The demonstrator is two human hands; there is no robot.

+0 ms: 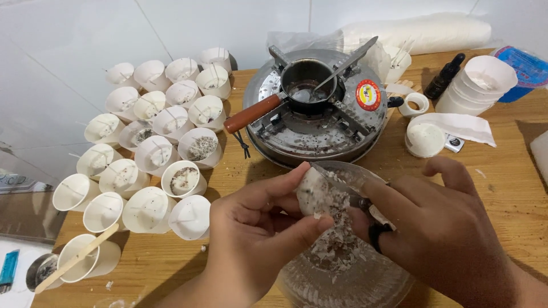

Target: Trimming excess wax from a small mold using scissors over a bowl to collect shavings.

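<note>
The white wax lump (315,194) sits over the near rim of the clear bowl (365,279), its long axis tilted, upper end toward the stove and lower end toward the person. The knife blade (337,178) lies across the lump's upper right face, tip pointing up and left toward the stove (319,111), handle end running down and right into the right hand. Pale flakes and dark specks lie in the bowl just below the lump.

Beyond the bowl stands the round metal stove, carrying a small pot (305,85) whose brown handle (254,113) points left; a metal utensil rests in the pot, slanting up to the right. Left of the stove a cluster of white paper cups (165,142) crowds the table (502,188), some with speckled filling. A wooden stick (77,258) leans across the nearest cup at the far left. Right of the stove are a stack of white cups (476,85), a dark dropper bottle (445,76) and a white round lump on paper (425,138). Nothing stands between hands and bowl.

The left hand (257,228) has its grip clamped on the wax lump, thumb below, fingers over the top. The right hand (445,228) has its grip closed on the knife, forefinger laid along the blade's back.
</note>
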